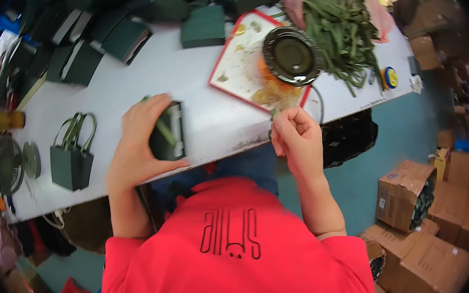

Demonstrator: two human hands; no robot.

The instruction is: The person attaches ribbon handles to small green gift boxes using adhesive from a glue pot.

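Observation:
My left hand (143, 137) grips a small dark green paper gift bag (162, 142) lying on its side near the table's front edge. A strip of green ribbon crosses its open mouth. My right hand (299, 133) pinches a short piece of green ribbon (274, 115) between thumb and finger, beside the corner of a red-edged white board (238, 61). On that board stands a round pot with a dark glossy top (293, 55), with amber, glue-like smears around it. At the left sits a finished-looking small green bag (70, 166) with two upright ribbon handles.
Many dark green bags (74, 64) crowd the table's back left. A pile of green ribbon strips (338, 31) spills from a pink plastic bag (296, 1). A yellow-and-blue tape roll (390, 78) lies at right. A fan (6, 163) stands far left; cardboard boxes (403, 196) fill the floor at right.

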